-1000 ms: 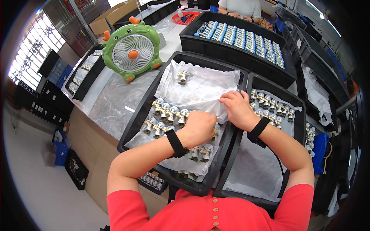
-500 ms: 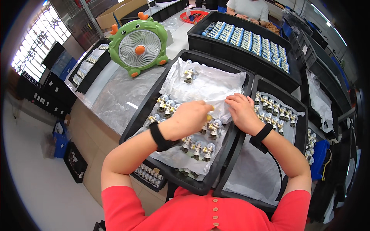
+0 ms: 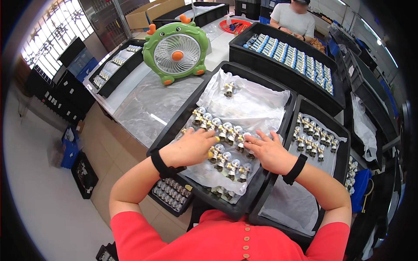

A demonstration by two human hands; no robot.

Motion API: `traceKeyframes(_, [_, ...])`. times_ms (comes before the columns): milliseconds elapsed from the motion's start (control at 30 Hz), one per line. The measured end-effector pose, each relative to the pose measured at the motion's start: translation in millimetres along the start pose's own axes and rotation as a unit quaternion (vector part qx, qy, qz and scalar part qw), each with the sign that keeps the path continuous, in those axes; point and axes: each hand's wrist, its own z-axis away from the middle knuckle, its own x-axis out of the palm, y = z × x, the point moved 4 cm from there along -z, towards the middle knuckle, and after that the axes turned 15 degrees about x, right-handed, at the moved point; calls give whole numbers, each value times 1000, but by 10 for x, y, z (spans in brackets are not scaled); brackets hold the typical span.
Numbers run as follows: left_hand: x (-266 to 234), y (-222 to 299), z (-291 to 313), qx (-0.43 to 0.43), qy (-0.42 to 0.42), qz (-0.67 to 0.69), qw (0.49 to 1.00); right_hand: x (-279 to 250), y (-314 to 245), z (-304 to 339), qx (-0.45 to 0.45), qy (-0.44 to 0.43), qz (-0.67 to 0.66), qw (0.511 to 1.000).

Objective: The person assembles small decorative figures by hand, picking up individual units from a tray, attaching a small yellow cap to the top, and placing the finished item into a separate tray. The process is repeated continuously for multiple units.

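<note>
Small figurines [image 3: 227,130] with pale blue hair and white outfits lie in rows on white paper in a black tray [image 3: 233,212]. Over the left part of these rows, my left hand [image 3: 188,148] is held low with its fingers apart; yellow covers sit on two fingertips. My right hand [image 3: 271,153] spreads its fingers at the rows' right end, close to or touching a figurine there. Neither hand shows anything gripped. A white sheet [image 3: 250,106] covers the tray's far part, with a lone figurine [image 3: 229,89] on it.
To the right stands a second black tray [image 3: 346,150] with similar figurines. Beyond is a larger bin [image 3: 278,71] of blue-and-white pieces, near a seated co-worker [image 3: 294,21]. A green fan [image 3: 177,55] stands on the table at the back left. Another figurine tray [image 3: 172,195] is lower down.
Both hands have come away from the white sheet's near edge and moved nearer to me, separating. More figurines in the middle rows show. The whole view has shifted slightly.
</note>
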Motion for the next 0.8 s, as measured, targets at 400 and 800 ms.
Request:
traceKeyframes(400, [-111, -29, 27, 5, -85, 96, 992, -310, 322, 248, 91, 70, -141, 983])
traceKeyframes(800, [133, -113, 640, -82, -118, 146, 979, -341, 469, 903, 120, 142, -283, 941])
